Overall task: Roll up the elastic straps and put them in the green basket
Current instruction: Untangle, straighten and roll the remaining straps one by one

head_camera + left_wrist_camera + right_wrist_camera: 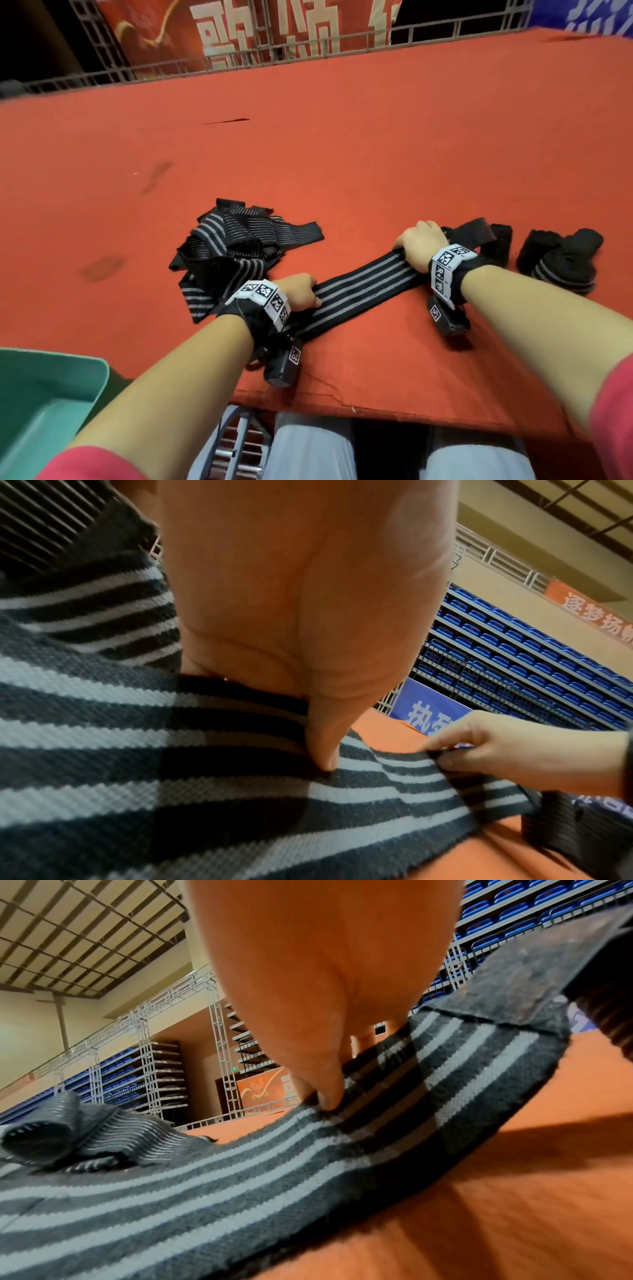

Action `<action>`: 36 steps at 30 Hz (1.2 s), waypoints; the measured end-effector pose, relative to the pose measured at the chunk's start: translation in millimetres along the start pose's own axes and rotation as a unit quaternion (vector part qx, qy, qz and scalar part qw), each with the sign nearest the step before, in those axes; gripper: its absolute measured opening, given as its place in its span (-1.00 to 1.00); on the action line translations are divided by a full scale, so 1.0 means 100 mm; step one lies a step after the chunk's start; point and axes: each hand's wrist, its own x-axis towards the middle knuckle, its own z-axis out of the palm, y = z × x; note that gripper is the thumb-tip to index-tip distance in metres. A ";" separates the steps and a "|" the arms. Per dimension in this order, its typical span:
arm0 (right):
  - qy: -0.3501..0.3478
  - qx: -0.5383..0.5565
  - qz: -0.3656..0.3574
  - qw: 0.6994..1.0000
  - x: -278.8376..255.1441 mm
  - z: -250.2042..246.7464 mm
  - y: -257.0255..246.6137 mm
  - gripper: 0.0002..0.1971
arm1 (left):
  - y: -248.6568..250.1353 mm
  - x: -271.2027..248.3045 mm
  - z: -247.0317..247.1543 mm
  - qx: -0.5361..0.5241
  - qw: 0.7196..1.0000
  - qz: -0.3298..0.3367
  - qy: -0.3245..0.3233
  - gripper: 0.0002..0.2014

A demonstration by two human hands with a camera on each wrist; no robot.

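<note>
The work looks roughly midway. At the right end of the orange-red cloth-covered table point(342, 144) sit about 2 or 3 rolled black elastic bundles point(561, 260), none yet in the green plastic basket point(41, 394), which stands at the near-left corner below the table edge and shows nothing inside its visible part. A tangled heap of black and grey striped elastic straps point(236, 246) lies left of centre, unrolled.

1 long black elastic strap with 4 grey stripes point(359, 291) lies flat and stretched on the table between both hands, running from near-left to far-right. The left hand point(301, 291) grips its near part: the thumb presses down on the top face and the curled fingers appear to fold the edge, as the left wrist view shows. The right hand point(421, 246) pinches the far part, just short of the plain black fastening tab point(534, 988), with fingertips bunching a small fold there. By my judgement, rolling of this strap is only starting, so this strap, the heap and all basket placements remain.
</note>
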 end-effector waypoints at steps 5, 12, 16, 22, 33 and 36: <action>0.038 -0.024 -0.002 0.999 0.45 0.08 -0.04 -0.59 | -0.02 0.20 -0.01 -0.036 0.999 -0.008 -0.006 -0.66; 0.012 0.061 0.011 0.998 0.58 0.24 -0.16 -0.55 | -0.13 0.23 0.07 -0.078 0.997 -0.021 0.003 -0.66; 0.009 0.126 0.014 0.992 0.36 0.20 -0.26 -0.53 | -0.25 0.13 0.08 -0.087 0.995 -0.048 0.019 -0.68; 0.005 0.241 0.010 0.970 -0.12 0.11 -0.51 -0.56 | -0.44 -0.16 0.14 -0.185 0.980 -0.067 -0.003 -0.68; -0.087 0.451 0.058 0.886 -1.00 0.06 -0.85 -0.71 | -0.27 -0.48 0.39 -0.229 0.973 -0.024 -0.025 -0.76; -0.104 0.500 0.070 0.857 -1.19 0.08 -0.97 -0.71 | -0.21 -0.51 0.51 -0.261 0.965 -0.017 -0.025 -0.76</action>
